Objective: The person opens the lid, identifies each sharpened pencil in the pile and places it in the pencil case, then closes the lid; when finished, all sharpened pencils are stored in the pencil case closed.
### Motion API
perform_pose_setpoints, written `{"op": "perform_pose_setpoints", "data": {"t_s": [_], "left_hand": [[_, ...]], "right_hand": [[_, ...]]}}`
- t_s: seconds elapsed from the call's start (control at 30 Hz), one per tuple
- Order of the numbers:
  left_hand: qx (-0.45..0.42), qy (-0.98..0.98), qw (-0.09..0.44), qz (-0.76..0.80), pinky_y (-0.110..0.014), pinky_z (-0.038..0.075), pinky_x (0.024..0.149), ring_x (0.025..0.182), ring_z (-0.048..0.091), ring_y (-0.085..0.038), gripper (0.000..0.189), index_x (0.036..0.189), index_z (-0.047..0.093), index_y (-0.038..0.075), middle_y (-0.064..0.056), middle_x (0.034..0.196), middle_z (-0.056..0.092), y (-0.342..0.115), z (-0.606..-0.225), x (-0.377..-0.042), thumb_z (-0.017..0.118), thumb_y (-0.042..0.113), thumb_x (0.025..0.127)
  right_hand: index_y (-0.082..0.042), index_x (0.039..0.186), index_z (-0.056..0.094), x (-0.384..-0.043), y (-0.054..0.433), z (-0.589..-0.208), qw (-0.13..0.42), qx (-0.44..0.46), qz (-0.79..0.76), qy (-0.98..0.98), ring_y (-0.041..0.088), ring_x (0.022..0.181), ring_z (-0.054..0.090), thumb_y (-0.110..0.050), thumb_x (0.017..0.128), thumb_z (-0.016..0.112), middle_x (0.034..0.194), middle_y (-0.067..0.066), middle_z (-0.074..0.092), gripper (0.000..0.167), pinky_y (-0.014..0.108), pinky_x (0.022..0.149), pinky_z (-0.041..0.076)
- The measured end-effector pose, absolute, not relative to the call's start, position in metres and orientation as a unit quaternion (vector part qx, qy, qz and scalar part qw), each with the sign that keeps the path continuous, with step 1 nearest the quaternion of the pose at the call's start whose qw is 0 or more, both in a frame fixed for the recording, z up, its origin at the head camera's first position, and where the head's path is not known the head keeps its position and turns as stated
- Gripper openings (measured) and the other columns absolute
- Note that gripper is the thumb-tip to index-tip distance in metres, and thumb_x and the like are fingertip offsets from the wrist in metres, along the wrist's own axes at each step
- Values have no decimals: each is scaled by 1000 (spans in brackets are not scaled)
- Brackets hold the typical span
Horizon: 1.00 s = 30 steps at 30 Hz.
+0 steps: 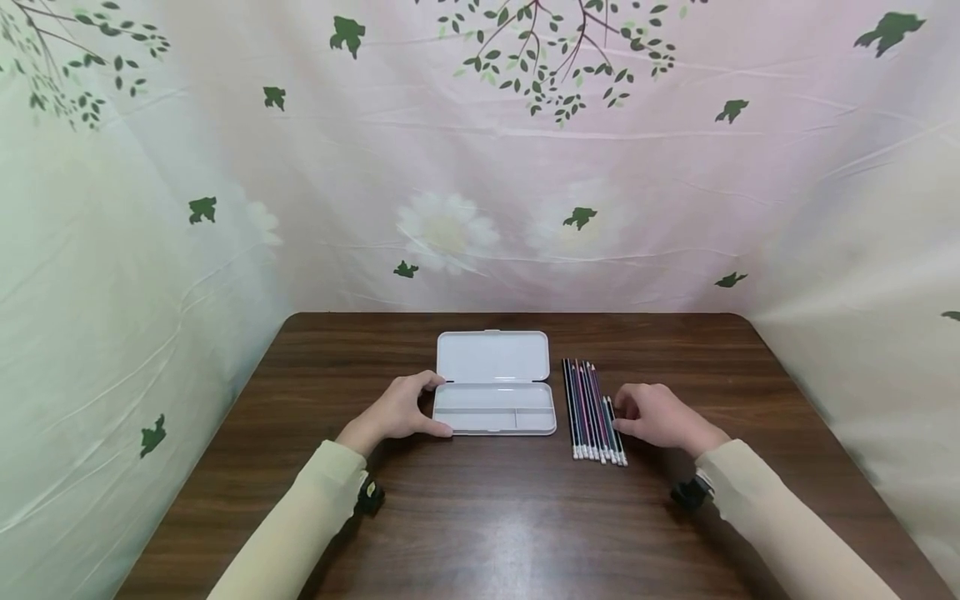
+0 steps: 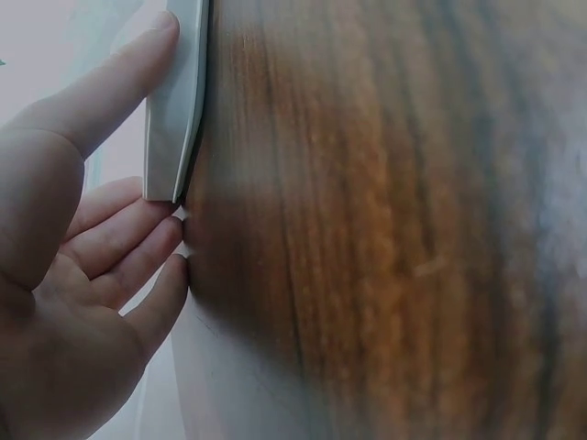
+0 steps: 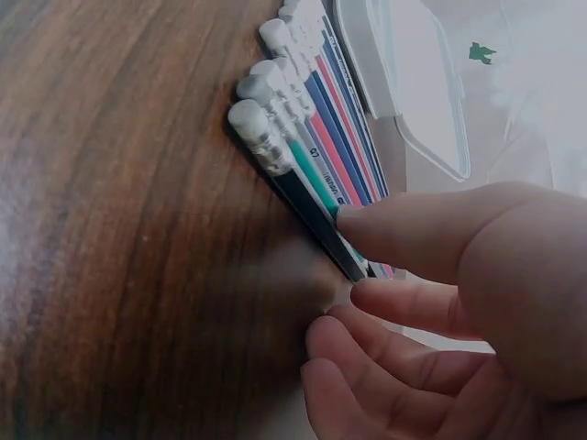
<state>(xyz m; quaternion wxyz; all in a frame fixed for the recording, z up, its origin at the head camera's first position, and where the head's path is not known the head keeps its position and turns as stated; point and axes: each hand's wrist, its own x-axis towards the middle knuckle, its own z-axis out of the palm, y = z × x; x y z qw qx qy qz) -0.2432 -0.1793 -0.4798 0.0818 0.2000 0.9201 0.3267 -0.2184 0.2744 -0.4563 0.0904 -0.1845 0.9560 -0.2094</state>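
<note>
A white pencil case [image 1: 493,423] lies with its lid [image 1: 492,357] folded back, showing a long compartment and two smaller ones. My left hand [image 1: 405,407] holds the case's left end, thumb along the front side and fingers round the back corner. Right of the case, several pencils [image 1: 583,408] with white erasers lie side by side, erasers toward me. My right hand [image 1: 658,414] is at the row's right edge. In the right wrist view its thumb and forefinger pinch the outermost black pencil [image 3: 307,215], beside a green pencil [image 3: 312,179]. The other fingers curl loosely near the tabletop.
Everything lies on a brown wood-grain table [image 1: 487,517] with rounded far corners. A pale cloth [image 1: 510,150] printed with leaves, flowers and green birds hangs behind and along both sides. A dark device is strapped at each wrist.
</note>
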Motion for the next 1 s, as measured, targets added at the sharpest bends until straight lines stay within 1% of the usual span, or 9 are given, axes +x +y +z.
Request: {"op": "perform_pose_setpoints", "data": {"t_s": [0.13, 0.33, 0.53, 0.67, 0.83, 1.0], "left_hand": [[199, 920, 79, 329, -48, 49, 109, 127, 60, -29, 88, 137, 62, 6, -12, 135, 66, -180, -479, -243, 100, 47, 68], [193, 922, 85, 326, -48, 48, 110, 128, 60, -28, 89, 137, 62, 7, -12, 136, 65, -180, -479, -241, 99, 48, 68], [191, 922, 85, 326, -47, 48, 110, 128, 59, -28, 89, 138, 62, 7, -12, 136, 65, -179, -479, -242, 99, 47, 68], [190, 923, 86, 325, -47, 47, 111, 129, 59, -28, 89, 137, 62, 7, -11, 136, 65, -179, -480, -242, 99, 48, 68], [190, 921, 87, 328, -47, 47, 111, 128, 59, -27, 88, 137, 62, 7, -12, 136, 65, -179, -479, -241, 100, 47, 68], [188, 921, 88, 331, -48, 47, 111, 129, 59, -28, 88, 138, 61, 7, -12, 137, 65, -179, -477, -241, 100, 46, 69]], "right_hand": [[-4, 105, 70, -217, 274, -457, 98, -171, -208, 958, 15, 69, 57, -17, 92, 82, 80, 1, 65, 22, 32, 62, 50], [0, 103, 69, -215, 272, -454, 103, -160, -203, 960, 16, 69, 57, -14, 91, 80, 80, 3, 64, 22, 33, 60, 49], [2, 102, 68, -214, 270, -452, 89, -155, -181, 967, 16, 66, 58, -5, 86, 78, 76, 2, 64, 20, 35, 60, 50], [3, 101, 68, -213, 270, -451, 99, -131, -163, 973, 17, 63, 57, -1, 86, 75, 74, 3, 61, 18, 34, 58, 50], [-1, 89, 67, -212, 270, -448, 117, -103, -147, 977, 18, 61, 57, 0, 86, 71, 72, 6, 60, 5, 33, 53, 48], [-5, 80, 64, -212, 271, -445, 117, -90, -141, 979, 20, 58, 55, -3, 87, 69, 67, 5, 57, 9, 33, 50, 45]]}}
